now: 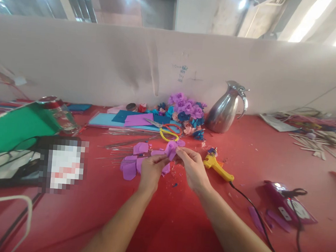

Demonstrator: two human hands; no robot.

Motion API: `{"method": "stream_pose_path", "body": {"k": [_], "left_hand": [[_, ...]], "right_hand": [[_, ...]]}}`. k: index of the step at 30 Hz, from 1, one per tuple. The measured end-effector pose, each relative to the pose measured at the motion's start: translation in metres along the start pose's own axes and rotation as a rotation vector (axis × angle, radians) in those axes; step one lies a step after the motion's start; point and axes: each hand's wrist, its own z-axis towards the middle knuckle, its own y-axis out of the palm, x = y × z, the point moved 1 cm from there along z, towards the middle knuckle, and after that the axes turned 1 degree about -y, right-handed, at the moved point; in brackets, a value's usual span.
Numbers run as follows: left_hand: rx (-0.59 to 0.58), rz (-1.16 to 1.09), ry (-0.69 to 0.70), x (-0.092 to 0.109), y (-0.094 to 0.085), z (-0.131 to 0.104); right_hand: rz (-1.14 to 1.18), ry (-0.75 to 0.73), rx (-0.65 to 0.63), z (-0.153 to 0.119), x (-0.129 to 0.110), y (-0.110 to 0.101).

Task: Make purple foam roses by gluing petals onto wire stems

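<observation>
Between my two hands, over the red table, is a small purple paper flower [171, 149] with a curled centre. My left hand [152, 171] pinches it from below, where a stem may be hidden by the fingers. The fingers of my right hand [192, 166] close on its right edge. Loose purple petals [129, 167] lie just left of my left hand, among thin wires [116, 147]. Beyond the flower rest scissors [167, 133] with yellow and orange handles. A yellow glue gun [218, 167] lies right of my right hand, its cord running toward the front.
Finished paper flowers [187, 108] are heaped at the back beside a steel jug [226, 107]. Coloured paper sheets [104, 120] lie left of them. A purple power strip [289, 205] is at right; a glass jar [61, 113] and eyeglasses [11, 152] are at left.
</observation>
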Motion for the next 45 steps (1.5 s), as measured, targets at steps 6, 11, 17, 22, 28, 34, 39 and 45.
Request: {"method": "stream_pose_path", "body": {"k": [6, 11, 17, 22, 28, 34, 39, 45], "left_hand": [[-0.024, -0.025, -0.012, -0.0001, -0.0009, 0.0002], [-0.021, -0.005, -0.012, 0.0013, -0.0015, -0.0009], [-0.025, 0.059, 0.014, 0.0055, -0.0017, -0.0023], [-0.041, 0.087, 0.044, 0.0062, -0.0026, -0.0025], [-0.040, 0.111, 0.044, 0.0053, -0.0031, -0.0026], [-0.039, 0.126, 0.047, 0.0033, -0.0038, -0.0011], [-0.035, 0.130, 0.042, 0.0030, -0.0039, -0.0004], [-0.026, 0.135, 0.048, 0.0082, -0.0032, -0.0020]], "right_hand": [[0.054, 0.026, -0.010, -0.0001, -0.0010, -0.0005], [0.034, 0.047, -0.013, 0.0016, 0.0015, -0.0022], [-0.104, 0.035, -0.091, 0.0042, 0.0022, -0.0058], [-0.133, 0.070, -0.137, 0.0054, 0.0005, -0.0064], [-0.106, 0.088, -0.151, 0.0067, 0.0033, -0.0048], [-0.082, 0.101, -0.184, 0.0088, 0.0053, -0.0065], [-0.088, 0.099, -0.192, 0.0097, 0.0070, -0.0074], [-0.073, 0.094, -0.161, 0.0097, 0.0071, -0.0083]]}}
